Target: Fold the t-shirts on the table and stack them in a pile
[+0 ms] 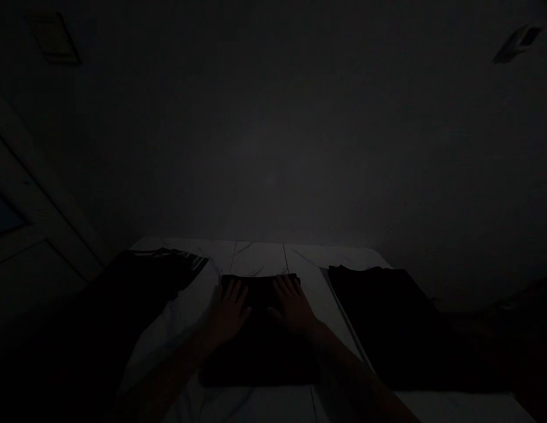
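Note:
A dark folded garment [259,352] lies flat in the middle of a white marbled table [255,252]. My left hand [229,311] rests palm down on its upper left part, fingers spread and pointing away from me. On the upper right part lies my right hand [293,305], also flat with its fingers apart. Neither hand grips the cloth. The scene is very dim, so the garment's exact kind and its folds cannot be made out.
Another dark garment [154,282] with pale stripes at one edge spreads over the table's left side. To the right lies more dark cloth [388,317]. A plain wall [268,147] rises behind the table, and a panelled door [39,205] is at the left.

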{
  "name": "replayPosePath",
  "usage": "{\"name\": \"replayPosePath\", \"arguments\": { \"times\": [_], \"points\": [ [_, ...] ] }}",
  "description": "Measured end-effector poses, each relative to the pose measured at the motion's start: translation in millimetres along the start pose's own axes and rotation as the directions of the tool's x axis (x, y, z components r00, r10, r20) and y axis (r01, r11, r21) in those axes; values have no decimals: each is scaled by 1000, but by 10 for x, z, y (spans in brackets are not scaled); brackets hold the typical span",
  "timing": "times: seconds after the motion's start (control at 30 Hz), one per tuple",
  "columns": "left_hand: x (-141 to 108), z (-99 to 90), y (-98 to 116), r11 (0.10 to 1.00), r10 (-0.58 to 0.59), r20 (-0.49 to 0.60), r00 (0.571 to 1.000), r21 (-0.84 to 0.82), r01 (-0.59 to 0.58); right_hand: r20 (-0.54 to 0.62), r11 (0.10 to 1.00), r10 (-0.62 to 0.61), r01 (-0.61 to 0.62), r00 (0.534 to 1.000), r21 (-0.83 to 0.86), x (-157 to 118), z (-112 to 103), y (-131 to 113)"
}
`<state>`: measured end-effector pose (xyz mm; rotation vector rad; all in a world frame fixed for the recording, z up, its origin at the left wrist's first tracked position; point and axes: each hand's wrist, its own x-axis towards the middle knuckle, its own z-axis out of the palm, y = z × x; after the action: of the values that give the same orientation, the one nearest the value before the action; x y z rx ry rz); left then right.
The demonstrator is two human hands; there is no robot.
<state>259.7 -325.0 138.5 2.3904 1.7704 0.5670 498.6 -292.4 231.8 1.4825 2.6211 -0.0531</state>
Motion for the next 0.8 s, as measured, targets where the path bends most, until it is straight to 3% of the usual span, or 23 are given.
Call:
{"name": "replayPosePath", "arguments": {
  "times": [0.17,0.27,0.43,0.5,0.6,0.67,0.8],
  "points": [
    [70,75,-122,999,-33,-21,999,-8,32,1,999,50,-50,999,12,2,170,133],
    [222,95,-221,998,-59,12,998,-3,59,-17,997,80,-80,997,18,146,217,252],
    [694,-86,-361,988,-152,105,983,19,151,48,991,131,-132,990,21,646,30,365],
    [738,-145,-345,989,-145,84,986,24,143,44,987,159,-160,986,14,732,-49,336],
    [506,-111,-241,1000,9,22,1000,-5,-8,-10,996,91,-91,996,7,589,-63,222],
    [259,-37,-157,995,95,38,995,-27,-94,22,1000,-2,1,1000,20,385,-16,139],
    [-81,29,-26,998,54,83,995,-22,-53,102,999,0,-3,995,36,44,56,23]
  ]
}}
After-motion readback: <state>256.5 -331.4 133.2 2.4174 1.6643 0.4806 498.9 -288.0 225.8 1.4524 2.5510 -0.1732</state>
